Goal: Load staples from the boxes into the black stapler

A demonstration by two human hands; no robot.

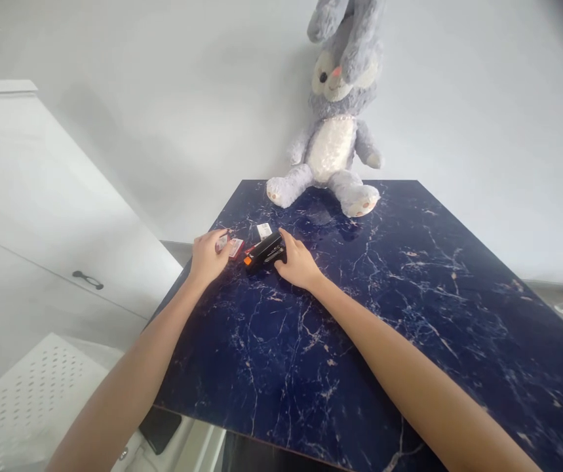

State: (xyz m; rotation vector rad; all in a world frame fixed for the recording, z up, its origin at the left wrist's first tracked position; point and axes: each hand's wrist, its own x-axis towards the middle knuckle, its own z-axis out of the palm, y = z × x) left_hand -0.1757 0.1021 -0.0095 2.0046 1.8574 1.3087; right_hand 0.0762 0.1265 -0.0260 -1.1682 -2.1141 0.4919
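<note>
My left hand (207,257) is at the table's left side, its fingers closed on a small red-and-white box (236,248) that looks like a pack of playing cards. My right hand (299,261) grips the right end of a black box (263,252) with an orange patch at its near left corner. The thumb is on the near side and the fingers reach over the far side. Just behind the black box lies a small white label or card (264,230) with dark print. Something red shows between the two boxes, too small to name.
A grey plush rabbit (333,147) sits at the back of the dark blue marbled table (310,367), against the wall. To the left stands a white cabinet (40,210) with a dark handle. A white perforated surface (40,387) is at lower left.
</note>
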